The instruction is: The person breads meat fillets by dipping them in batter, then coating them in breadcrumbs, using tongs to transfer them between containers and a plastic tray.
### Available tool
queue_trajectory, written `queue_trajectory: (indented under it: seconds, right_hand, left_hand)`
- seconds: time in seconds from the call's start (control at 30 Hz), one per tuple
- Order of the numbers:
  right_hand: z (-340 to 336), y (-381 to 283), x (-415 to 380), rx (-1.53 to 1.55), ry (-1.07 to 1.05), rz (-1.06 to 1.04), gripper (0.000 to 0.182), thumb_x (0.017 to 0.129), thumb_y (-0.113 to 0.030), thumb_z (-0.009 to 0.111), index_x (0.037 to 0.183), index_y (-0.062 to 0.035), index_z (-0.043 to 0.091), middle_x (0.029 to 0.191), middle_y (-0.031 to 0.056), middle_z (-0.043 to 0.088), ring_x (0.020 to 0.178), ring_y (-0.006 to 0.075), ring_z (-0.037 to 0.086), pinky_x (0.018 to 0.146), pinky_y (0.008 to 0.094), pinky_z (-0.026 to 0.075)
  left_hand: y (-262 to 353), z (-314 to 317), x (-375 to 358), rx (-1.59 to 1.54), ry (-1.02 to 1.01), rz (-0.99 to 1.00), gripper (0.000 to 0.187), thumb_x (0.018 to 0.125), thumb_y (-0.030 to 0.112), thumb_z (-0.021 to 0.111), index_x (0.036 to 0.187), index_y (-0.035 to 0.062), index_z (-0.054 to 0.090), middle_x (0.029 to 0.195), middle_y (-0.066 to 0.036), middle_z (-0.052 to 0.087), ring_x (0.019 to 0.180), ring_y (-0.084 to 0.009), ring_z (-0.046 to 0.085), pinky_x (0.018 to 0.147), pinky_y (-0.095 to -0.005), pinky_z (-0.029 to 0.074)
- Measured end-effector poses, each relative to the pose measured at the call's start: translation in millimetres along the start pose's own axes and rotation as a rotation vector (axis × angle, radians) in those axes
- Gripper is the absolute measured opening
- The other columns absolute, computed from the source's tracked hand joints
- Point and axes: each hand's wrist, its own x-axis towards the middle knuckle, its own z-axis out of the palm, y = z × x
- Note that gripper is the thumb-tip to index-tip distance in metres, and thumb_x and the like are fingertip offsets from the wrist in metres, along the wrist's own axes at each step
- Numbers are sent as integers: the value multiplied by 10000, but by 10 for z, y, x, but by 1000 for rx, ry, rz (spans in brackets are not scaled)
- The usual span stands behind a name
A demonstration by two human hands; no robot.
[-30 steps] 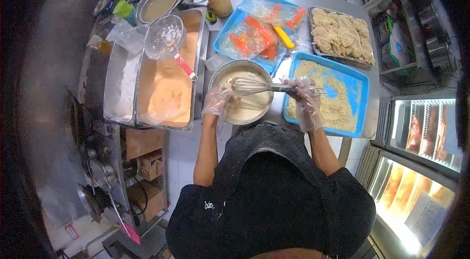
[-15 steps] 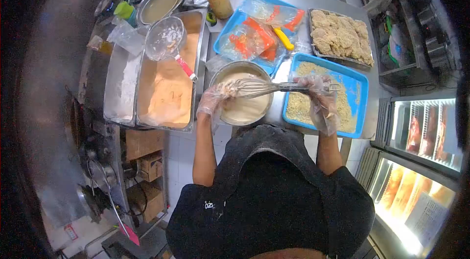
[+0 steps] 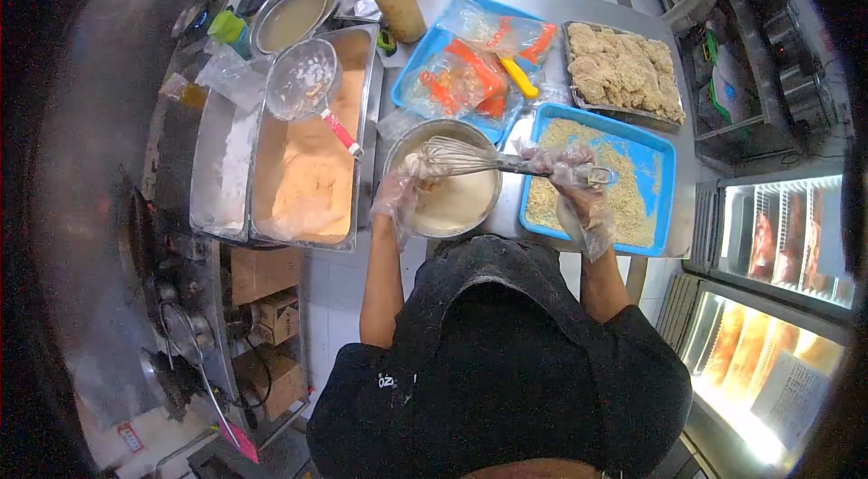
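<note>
A wire whisk (image 3: 463, 157) lies nearly level above a round metal bowl of pale, creamy batter (image 3: 452, 206). My right hand (image 3: 579, 179), in a clear plastic glove, is closed around its handle over the blue tray of crumbs (image 3: 667, 199). At the bowl's left rim, my left hand (image 3: 396, 191), gloved too, has its fingers around the wire end of the whisk. Batter clings to the left glove's fingers, and some of the fingertips are hidden by the wires.
Left stands a metal pan of orange-tinted powder (image 3: 303, 185) with a strainer (image 3: 303, 81) resting on it. Behind the bowl, a blue tray holds plastic bags and a yellow-handled tool (image 3: 520, 78). Breaded pieces (image 3: 624, 67) fill a tray at back right. Lit display coolers (image 3: 768, 343) stand right.
The whisk's handle end has dipped slightly, and my right hand has shifted a little left and down along with it. My left hand stays at the wire end.
</note>
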Motion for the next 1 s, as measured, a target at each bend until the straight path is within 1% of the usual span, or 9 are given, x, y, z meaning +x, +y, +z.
queue_trajectory:
  seconds: [0.13, 0.2, 0.27, 0.47, 0.63, 0.7, 0.8, 0.87, 1.0]
  right_hand:
    - [10, 11, 10, 179, -28, -64, 208, 748, 52, 581, 908, -46, 493, 897, 134, 582, 886, 248, 569, 877, 389, 402]
    - [-22, 19, -3, 242, -49, -21, 204, 738, 21, 611, 919, -27, 531, 924, 152, 594, 927, 285, 560, 877, 407, 398]
    - [-41, 31, -23, 267, -65, -9, 213, 731, 9, 626, 929, -17, 551, 939, 162, 601, 948, 302, 556, 877, 415, 397]
    - [-84, -25, -93, 190, -16, 28, 253, 736, -11, 631, 977, -13, 555, 959, 171, 597, 969, 312, 549, 898, 425, 390]
    - [20, -177, -142, 42, -26, 17, 254, 757, -81, 631, 986, 4, 561, 947, 171, 599, 975, 308, 550, 921, 437, 383]
    - [81, -28, -172, 306, -4, 14, 236, 764, -77, 622, 977, 7, 562, 935, 152, 599, 948, 300, 558, 912, 441, 389]
    - [-18, 199, -147, 295, 53, 92, 215, 775, -52, 628, 970, 0, 555, 933, 95, 587, 903, 220, 565, 861, 363, 431]
    - [-47, 213, -54, -61, -15, 148, 229, 778, -41, 632, 986, -2, 547, 941, 83, 582, 902, 183, 558, 840, 314, 443]
    - [-197, 337, -40, 17, 36, 76, 202, 779, -18, 631, 966, -6, 554, 909, 75, 604, 899, 138, 552, 799, 252, 447]
  left_hand:
    - [-94, -69, 18, 334, 6, 353, 216, 808, 182, 574, 975, 47, 593, 823, -14, 594, 722, -113, 551, 640, -259, 448]
    - [-245, -99, 74, 200, -17, 282, 208, 818, 182, 558, 963, 37, 594, 812, -8, 593, 715, -106, 550, 636, -251, 446]
    - [92, 70, -152, -267, -29, -34, 171, 819, 144, 559, 934, 24, 598, 809, 1, 588, 709, -93, 541, 631, -247, 447]
    - [-174, -62, 48, -28, 85, 103, 153, 797, 144, 583, 903, 42, 626, 731, 7, 579, 641, -86, 521, 535, -240, 409]
    - [449, 150, -301, 114, 179, 34, 151, 799, 157, 591, 876, 39, 647, 744, 2, 599, 645, -80, 523, 553, -236, 412]
    - [634, 218, -393, 91, 152, 17, 184, 803, 169, 602, 922, 33, 641, 786, 0, 612, 660, -77, 531, 576, -232, 422]
    - [718, 254, -439, -22, 61, 62, 227, 809, 175, 608, 980, 28, 631, 844, -4, 629, 676, -79, 547, 591, -229, 436]
    - [533, 184, -315, -119, 14, 199, 190, 798, 144, 593, 941, 31, 646, 835, -9, 638, 625, -90, 552, 540, -238, 437]
    - [341, 52, -176, 27, 63, 206, 197, 759, 154, 631, 905, 25, 655, 790, -11, 646, 643, -102, 575, 563, -250, 451]
